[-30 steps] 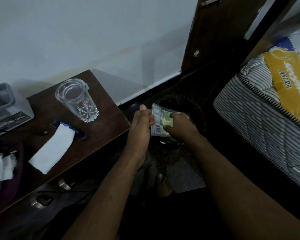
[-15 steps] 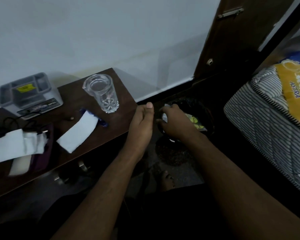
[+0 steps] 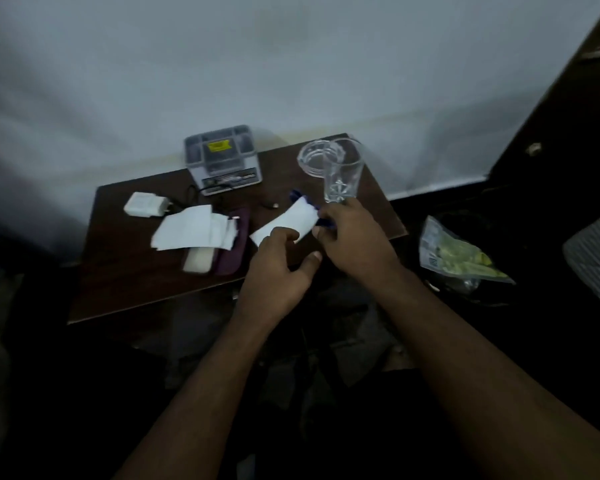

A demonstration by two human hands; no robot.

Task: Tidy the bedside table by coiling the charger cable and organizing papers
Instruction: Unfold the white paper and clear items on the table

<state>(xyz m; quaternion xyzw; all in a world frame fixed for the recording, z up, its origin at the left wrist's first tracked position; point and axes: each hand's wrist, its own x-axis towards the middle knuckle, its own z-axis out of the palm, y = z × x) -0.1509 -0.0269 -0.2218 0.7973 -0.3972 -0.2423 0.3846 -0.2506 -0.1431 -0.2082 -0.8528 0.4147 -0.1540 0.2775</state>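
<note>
A white paper slip (image 3: 286, 220) lies on the dark wooden bedside table (image 3: 125, 278), over a blue pen (image 3: 296, 194). My right hand (image 3: 352, 237) pinches the slip's right edge between fingers and thumb. My left hand (image 3: 278, 268) rests its fingertips on the slip's near end, thumb spread apart. A loose pile of white papers (image 3: 191, 227) sits to the left. The white charger adapter (image 3: 142, 205) lies at the back left, and its thin black cable (image 3: 192, 195) runs uncoiled toward the grey box.
A clear glass (image 3: 338, 171) stands just behind my right hand. A grey plastic box (image 3: 222, 159) sits against the wall. A purple pouch (image 3: 234, 244) and a white bar (image 3: 198, 263) lie mid-table. A wrapper (image 3: 454, 252) rests in the dark bin, beside the mattress (image 3: 596, 251).
Both hands left the bin, where the wrapper now lies, and moved left to the table. They now touch the white paper slip. The view has turned left toward the table.
</note>
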